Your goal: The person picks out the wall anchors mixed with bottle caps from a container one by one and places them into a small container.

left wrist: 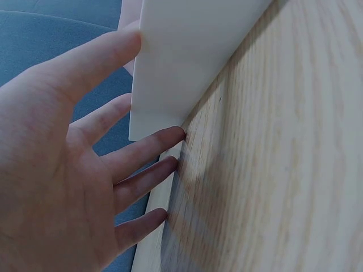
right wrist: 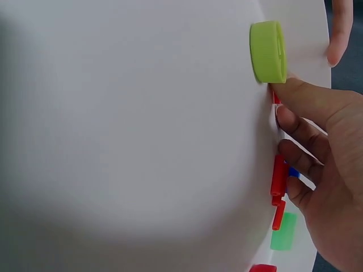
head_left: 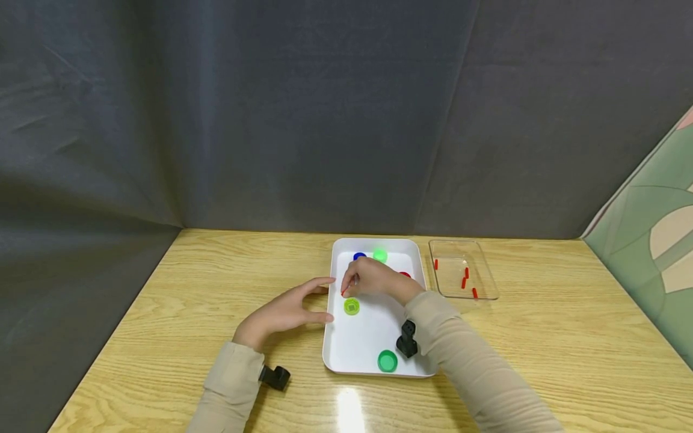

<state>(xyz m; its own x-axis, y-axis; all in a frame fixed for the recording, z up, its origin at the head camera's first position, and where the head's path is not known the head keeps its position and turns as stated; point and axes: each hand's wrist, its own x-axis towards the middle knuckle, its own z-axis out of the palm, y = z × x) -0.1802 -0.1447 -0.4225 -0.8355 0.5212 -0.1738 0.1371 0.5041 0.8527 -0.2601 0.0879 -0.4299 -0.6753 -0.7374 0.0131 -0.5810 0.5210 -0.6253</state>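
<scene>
My right hand [head_left: 370, 278] reaches into the white tray [head_left: 363, 337] and pinches a small red stick [right wrist: 277, 97] between thumb and fingertips. Right by its thumb is a round yellow-green cap [head_left: 351, 307], on the tray floor. My left hand [head_left: 287, 308] is spread beside the tray, thumb and fingertips at its left wall [left wrist: 176, 62], fingers fairly straight. In the right wrist view, more red sticks [right wrist: 278, 177] lie past the curled fingers, near a blue cap [right wrist: 293, 172] that the hand partly hides.
Toward the tray's far end are a light green cap [head_left: 380, 255] and a red cap [head_left: 405, 274]; a dark green cap [head_left: 387, 361] sits at the near end. A clear box [head_left: 452, 254] with several red sticks stands to the right. A dark curtain [head_left: 325, 120] hangs behind the table.
</scene>
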